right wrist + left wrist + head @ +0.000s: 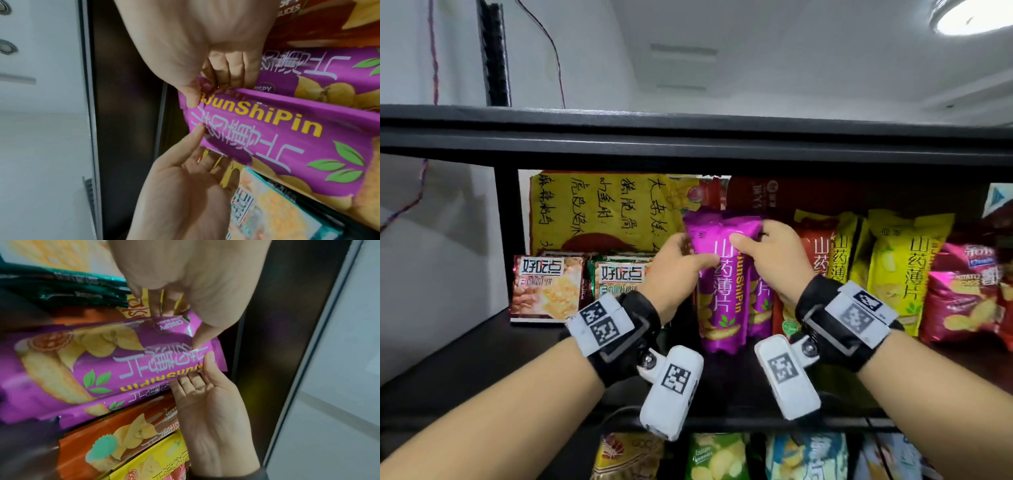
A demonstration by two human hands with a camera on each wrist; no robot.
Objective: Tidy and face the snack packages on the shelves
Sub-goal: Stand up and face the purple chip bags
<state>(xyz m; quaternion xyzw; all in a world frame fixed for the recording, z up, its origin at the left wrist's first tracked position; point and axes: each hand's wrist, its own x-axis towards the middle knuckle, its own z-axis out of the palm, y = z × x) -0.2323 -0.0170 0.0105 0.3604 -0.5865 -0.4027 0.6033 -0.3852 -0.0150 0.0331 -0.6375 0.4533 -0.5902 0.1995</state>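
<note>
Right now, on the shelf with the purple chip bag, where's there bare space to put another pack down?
Bare shelf shows left of and in front of the cracker packs, out to the black post, and along the front edge below the front purple chip bag that the left hand and right hand pinch. From there rightward, orange, yellow and red bags stand packed tight.

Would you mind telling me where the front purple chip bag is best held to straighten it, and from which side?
Judging by its pose, hold the purple chip bag by its two top corners, coming from the open front of the shelf. It stands upright, with neighbours close beside it. The left hand and right hand already pinch it there, thumbs in front.
</note>
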